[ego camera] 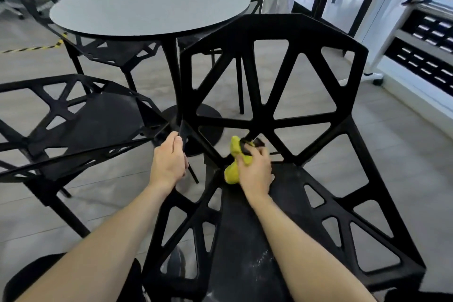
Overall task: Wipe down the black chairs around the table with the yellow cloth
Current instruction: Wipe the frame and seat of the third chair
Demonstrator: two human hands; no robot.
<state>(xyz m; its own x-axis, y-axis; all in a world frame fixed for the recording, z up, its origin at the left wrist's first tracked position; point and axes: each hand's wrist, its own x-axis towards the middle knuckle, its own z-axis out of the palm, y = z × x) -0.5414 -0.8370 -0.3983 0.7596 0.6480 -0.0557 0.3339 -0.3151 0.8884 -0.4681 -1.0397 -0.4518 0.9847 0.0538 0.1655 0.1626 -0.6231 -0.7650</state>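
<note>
At lower centre, the right hand (pixel 255 169) grips the yellow cloth (pixel 235 160) around a backrest strut of the nearest black chair (pixel 274 29), rising up-frame, while the left hand (pixel 169 159) clasps its left edge.

A single wide-angle head view looks forward and steeply down from above the near black chair (pixel 282 110), close enough that both forearms run in from the bottom edge. The round surface (pixel 149 5) lies farther ahead, upper left, with straight edges bowed near the borders.
</note>
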